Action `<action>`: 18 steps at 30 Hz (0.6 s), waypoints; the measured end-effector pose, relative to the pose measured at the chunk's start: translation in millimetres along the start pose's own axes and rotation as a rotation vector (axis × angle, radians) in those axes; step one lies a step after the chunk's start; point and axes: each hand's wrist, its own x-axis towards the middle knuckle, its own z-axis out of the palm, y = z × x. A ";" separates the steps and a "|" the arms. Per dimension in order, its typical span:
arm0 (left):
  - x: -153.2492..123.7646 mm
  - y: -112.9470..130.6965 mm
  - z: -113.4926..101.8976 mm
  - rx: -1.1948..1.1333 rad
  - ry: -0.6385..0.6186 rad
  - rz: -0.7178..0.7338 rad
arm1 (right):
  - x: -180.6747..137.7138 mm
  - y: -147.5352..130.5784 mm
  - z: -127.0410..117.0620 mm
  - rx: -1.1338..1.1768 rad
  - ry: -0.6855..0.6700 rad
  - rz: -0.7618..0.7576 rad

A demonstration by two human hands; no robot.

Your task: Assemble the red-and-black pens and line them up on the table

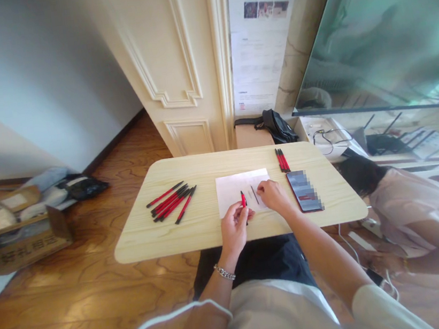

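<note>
My left hand (234,223) is closed round a red and black pen (243,200), held roughly upright over a white sheet of paper (226,188). On the sheet lies a thin dark stick (255,194) that looks like a pen refill, with a small grey mark or piece beside it, too small to name. My right hand (274,195) is just right of the stick, fingertips pinched together; what they hold, if anything, is hidden. A loose pile of several red and black pens (174,202) lies to the left. More such pens (282,160) lie side by side at the back right.
A phone (304,191) lies right of the sheet on the pale wooden table (140,239). A person (420,213) bends down beside the table's right edge. A black bag (279,126) rests behind it. An open cardboard box (28,246) stands on the floor at left.
</note>
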 end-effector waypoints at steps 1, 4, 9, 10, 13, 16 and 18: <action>0.2 -0.9 -0.3 -0.010 -0.001 -0.003 | -0.4 -0.1 -0.9 0.050 0.016 0.000; 0.5 -2.8 -0.7 -0.034 -0.018 0.000 | -3.5 -2.9 -4.5 0.346 0.035 -0.013; -0.5 -1.1 0.8 -0.024 -0.041 0.025 | -16.3 -22.1 -15.1 0.897 -0.048 -0.037; -0.9 -0.4 1.1 -0.016 -0.038 0.025 | -19.2 -27.1 -17.7 0.957 -0.064 -0.036; -2.1 2.2 1.7 0.011 -0.036 0.019 | -25.3 -38.9 -24.0 1.001 -0.091 -0.041; -3.0 3.8 1.3 0.049 -0.046 0.020 | -27.5 -42.9 -26.8 0.938 -0.103 -0.062; -3.3 3.6 0.9 0.071 -0.043 0.029 | -27.7 -42.5 -27.5 0.882 -0.100 -0.084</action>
